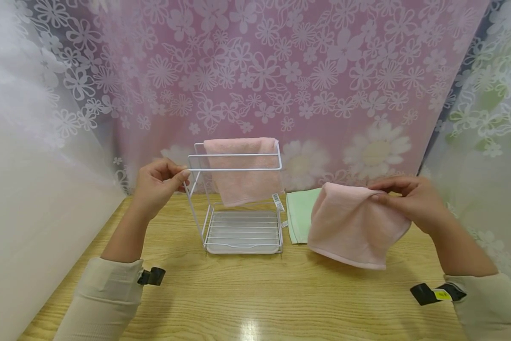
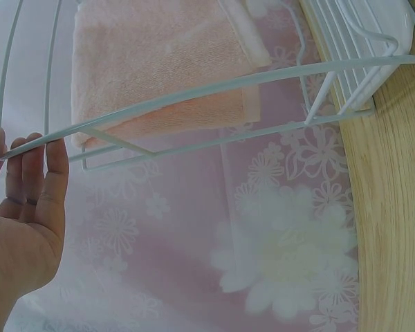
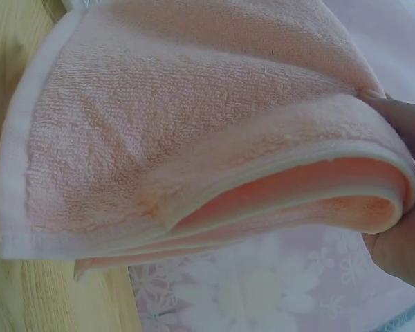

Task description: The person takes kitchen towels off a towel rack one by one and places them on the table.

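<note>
A white wire rack (image 1: 238, 169) stands on the table, with a pink towel (image 1: 244, 184) draped over its rear top bar. My left hand (image 1: 159, 187) pinches the rack's upper left front corner between thumb and fingers; the left wrist view shows the fingers (image 2: 33, 173) against the white bar. At the right, my right hand (image 1: 413, 201) pinches the top of a second pink towel (image 1: 353, 227), which hangs folded above the table. The right wrist view shows this towel's layered fold (image 3: 194, 138) between thumb and fingers. Behind it lies a folded green towel (image 1: 301, 215), partly hidden.
At the rack's base is a wire shelf over a white tray (image 1: 242, 249). A paper tag (image 1: 278, 202) hangs near the draped towel. The wooden table (image 1: 255, 293) extends in front. Pink floral curtain (image 1: 255, 71) closes off the back, with pale sheets at both sides.
</note>
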Tool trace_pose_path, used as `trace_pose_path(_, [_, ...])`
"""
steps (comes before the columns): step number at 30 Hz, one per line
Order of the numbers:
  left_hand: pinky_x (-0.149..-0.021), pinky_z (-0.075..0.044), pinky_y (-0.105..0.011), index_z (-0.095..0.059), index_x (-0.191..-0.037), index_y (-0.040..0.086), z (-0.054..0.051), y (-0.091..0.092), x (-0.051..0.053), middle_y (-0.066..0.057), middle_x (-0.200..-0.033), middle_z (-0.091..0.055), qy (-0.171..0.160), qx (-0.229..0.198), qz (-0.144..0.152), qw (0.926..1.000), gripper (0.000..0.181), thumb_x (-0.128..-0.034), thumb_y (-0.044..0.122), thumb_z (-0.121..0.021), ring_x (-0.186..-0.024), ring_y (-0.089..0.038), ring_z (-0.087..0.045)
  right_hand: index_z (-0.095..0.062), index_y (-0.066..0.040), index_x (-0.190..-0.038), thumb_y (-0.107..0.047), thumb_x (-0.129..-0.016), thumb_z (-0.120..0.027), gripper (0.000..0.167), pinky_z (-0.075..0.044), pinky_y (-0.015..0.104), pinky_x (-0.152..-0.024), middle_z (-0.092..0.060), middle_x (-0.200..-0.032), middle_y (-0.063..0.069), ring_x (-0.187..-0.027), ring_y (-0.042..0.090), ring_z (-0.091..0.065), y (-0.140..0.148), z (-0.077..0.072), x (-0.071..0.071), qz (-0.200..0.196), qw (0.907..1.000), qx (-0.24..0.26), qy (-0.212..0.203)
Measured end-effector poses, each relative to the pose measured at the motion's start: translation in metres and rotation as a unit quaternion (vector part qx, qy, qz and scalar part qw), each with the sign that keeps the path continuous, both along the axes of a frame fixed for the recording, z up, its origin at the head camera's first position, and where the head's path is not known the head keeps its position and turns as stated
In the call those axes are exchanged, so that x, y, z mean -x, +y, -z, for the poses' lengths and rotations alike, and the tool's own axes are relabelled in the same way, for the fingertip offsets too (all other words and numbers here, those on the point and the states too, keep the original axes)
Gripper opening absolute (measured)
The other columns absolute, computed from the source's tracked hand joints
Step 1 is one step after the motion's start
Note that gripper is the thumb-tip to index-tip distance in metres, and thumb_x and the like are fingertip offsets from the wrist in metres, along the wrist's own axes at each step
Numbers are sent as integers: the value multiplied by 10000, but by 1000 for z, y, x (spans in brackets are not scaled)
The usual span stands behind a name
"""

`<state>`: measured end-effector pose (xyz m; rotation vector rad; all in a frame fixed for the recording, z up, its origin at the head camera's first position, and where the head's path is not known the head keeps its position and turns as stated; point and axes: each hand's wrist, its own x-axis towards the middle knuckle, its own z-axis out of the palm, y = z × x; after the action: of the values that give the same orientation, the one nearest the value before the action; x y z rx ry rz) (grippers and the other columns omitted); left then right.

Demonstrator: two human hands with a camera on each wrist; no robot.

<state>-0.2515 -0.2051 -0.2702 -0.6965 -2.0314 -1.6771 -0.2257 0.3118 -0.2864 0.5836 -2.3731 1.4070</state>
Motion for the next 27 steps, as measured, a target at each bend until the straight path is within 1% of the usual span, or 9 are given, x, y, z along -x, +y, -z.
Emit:
trace_pose_path(5, [-607,-608,-312,-606,-833,-140,0,0,0,-147,-764,-659,9,7,10,10000,148,-906,-25,-665,-629,-133,-640,-743,24,-1012,26,-848,-732,164,-547,156,-625,-716,-946,-145,-907,9,-633,6,-4,-3,318,9989,-302,-133])
trace_pose_path(7, [-608,-608,-308,-603,-834,-143,0,0,0,-111,-758,-664,-11,-2,21,10000,151,-907,-26,-664,-631,-132,-640,-749,11,-1010,7,-848,-741,162,-540,160,-608,-715,-940,-154,-898,8,-629,9,-5,-3,457,9980,-399,-192])
trace_pose_path(12, [-608,-607,-303,-600,-836,-144,-1,1,-1,-31,-749,-668,-27,23,5,10000,156,-910,-22,-662,-636,-129,-640,-753,-5,-1016,-4,-842,-752,173,-526,157,-594,-716,-926,-157,-878,6,-624,19,-4,-2,622,9962,-524,-310])
trace_pose_path(17, [-610,-608,-313,-599,-830,-139,-1,0,-1,-57,-752,-665,-14,53,-2,10000,156,-909,-21,-663,-642,-158,-641,-758,-21,-1014,0,-835,-757,180,-515,183,-547,-715,-909,-155,-828,15,-624,27,-5,-3,700,9948,-659,-345])
trace_pose_path(19, [-609,-607,-309,-600,-831,-137,-1,0,-1,-84,-758,-665,-26,59,-6,10000,158,-909,-16,-666,-644,-186,-643,-759,-29,-1020,-12,-842,-754,180,-511,190,-543,-710,-913,-147,-816,27,-611,31,-6,-4,637,9947,-710,-389])
trace_pose_path(20, [-609,-607,-308,-600,-830,-137,-1,0,-1,-70,-757,-666,-30,63,-10,10000,160,-909,-15,-667,-643,-194,-644,-761,-38,-1020,-16,-842,-755,179,-507,187,-545,-708,-915,-145,-812,28,-605,34,-7,-4,585,9948,-742,-390])
trace_pose_path(23, [-608,-608,-309,-598,-831,-139,-1,0,-1,-44,-753,-667,-27,62,-6,10000,159,-909,-17,-666,-641,-202,-644,-763,-54,-1017,-59,-846,-766,171,-509,201,-542,-698,-908,-130,-782,56,-598,39,-10,-4,641,9927,-921,-449])
trace_pose_path(25, [-606,-607,-302,-595,-830,-142,-1,0,-1,-24,-751,-667,-23,47,16,10000,158,-908,-23,-664,-637,-187,-642,-763,-58,-1018,-81,-847,-771,173,-513,214,-534,-697,-901,-120,-760,71,-600,43,-11,-4,693,9911,-1029,-488])
trace_pose_path(27, [-605,-606,-293,-592,-830,-144,-1,0,-1,-6,-748,-666,-21,27,43,10000,155,-907,-30,-662,-636,-178,-641,-763,-49,-1012,-102,-845,-778,176,-517,234,-521,-699,-886,-110,-734,90,-604,45,-11,-4,839,9887,-1120,-537])
